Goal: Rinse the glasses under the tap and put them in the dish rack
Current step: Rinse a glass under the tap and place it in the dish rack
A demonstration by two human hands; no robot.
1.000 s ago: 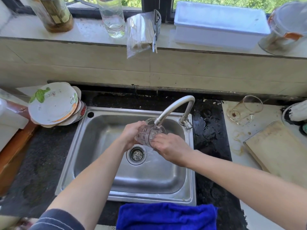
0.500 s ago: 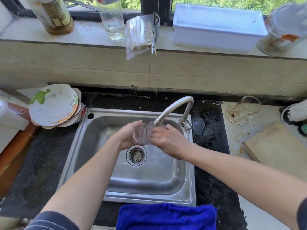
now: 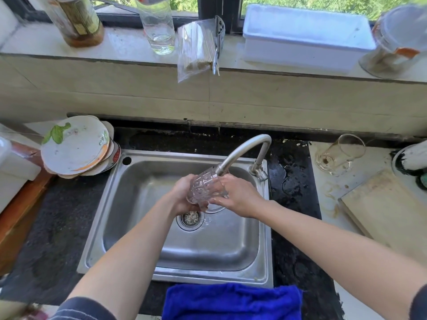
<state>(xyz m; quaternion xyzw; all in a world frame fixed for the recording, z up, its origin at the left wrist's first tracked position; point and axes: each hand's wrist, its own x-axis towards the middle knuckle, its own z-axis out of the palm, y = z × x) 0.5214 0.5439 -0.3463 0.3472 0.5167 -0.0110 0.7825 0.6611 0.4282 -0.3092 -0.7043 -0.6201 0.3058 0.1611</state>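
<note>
A clear patterned glass [image 3: 204, 187] is tilted under the spout of the curved metal tap [image 3: 245, 151], over the steel sink [image 3: 143, 227]. My left hand [image 3: 182, 195] grips it from the left and below. My right hand [image 3: 238, 196] holds its right side, fingers at the rim. Water runs down toward the drain [image 3: 190, 218]. A second, dirty glass [image 3: 342, 153] lies on its side on the pale counter at the right. No dish rack shows for certain.
Stacked plates [image 3: 76, 146] lean left of the sink. A wooden cutting board [image 3: 388, 211] lies at the right. A blue cloth [image 3: 231, 301] hangs at the front edge. The sill holds a bottle [image 3: 78, 21], a tall glass [image 3: 158, 26], a bag of sticks [image 3: 196, 47] and a white tub [image 3: 305, 35].
The glass has turned in my hands and tipped more upright under the spout. My right hand shifted from the glass's top to its right side and rim.
</note>
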